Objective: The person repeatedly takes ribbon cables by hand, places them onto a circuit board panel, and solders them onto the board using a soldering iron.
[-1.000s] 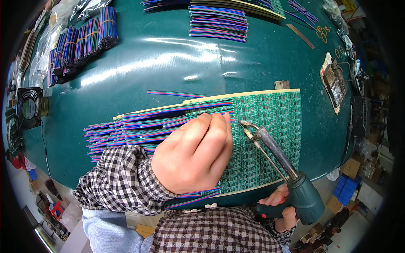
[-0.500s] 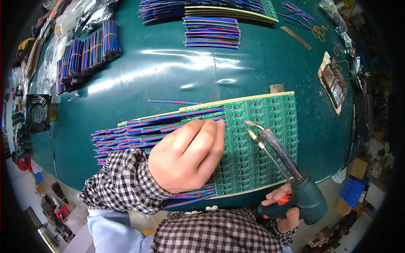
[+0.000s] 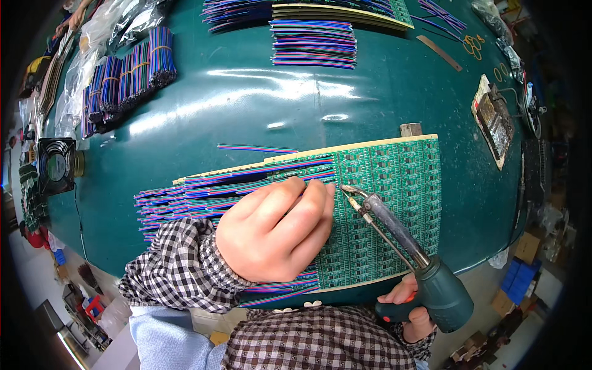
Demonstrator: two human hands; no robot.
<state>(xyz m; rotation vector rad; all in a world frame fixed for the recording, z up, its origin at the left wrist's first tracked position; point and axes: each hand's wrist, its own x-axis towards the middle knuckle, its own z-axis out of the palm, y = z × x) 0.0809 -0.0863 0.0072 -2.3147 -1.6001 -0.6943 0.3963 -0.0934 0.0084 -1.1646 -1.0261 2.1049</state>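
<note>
Soldering iron [image 3: 401, 237] tip just beside left hand [image 3: 277, 231]

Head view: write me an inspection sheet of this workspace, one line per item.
Surface: dark green table, glossy with light glare.
Job's things: green circuit board panel lying flat; striped ribbon wires lined up along its left side; soldering gun with its tip at the board.
Clutter: bundled wires far left, cut wire stack at the top, one loose wire strip, small fan at the left edge.
Grips: left hand presses on the wires; right hand holds the soldering gun handle.
Cables: nothing seen.
Surroundings: boxes on the floor at right.
</note>
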